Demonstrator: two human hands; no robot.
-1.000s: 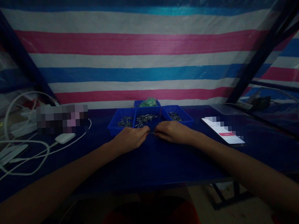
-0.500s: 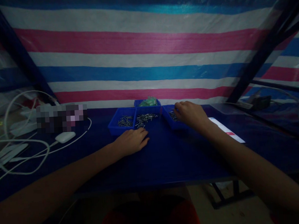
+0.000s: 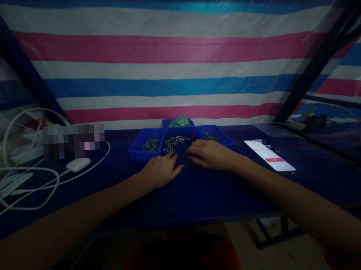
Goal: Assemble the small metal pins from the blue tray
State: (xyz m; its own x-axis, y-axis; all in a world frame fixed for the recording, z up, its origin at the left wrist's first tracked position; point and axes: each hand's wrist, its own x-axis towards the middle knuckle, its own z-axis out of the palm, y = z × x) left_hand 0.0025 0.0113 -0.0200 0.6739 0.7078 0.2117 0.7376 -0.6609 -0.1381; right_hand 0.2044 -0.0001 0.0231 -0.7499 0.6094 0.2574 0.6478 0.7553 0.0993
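While the left hand [image 3: 159, 170], grip spread, seemingly picks at metal pieces [image 3: 176, 141] toward the desk's [image 3: 202, 198] far edge, the right hand's [image 3: 213, 154] grip cannot be told.

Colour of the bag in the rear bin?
Pale green, best seen in the head view: the bag in the rear blue bin.

Head camera: looking from above the near side of the worktop [image 3: 189, 195], facing forward and down
Worktop depth: showing at close range, from near edge to back
Striped sheet [image 3: 178, 86]: rising beyond the worktop, filling the view's upper part
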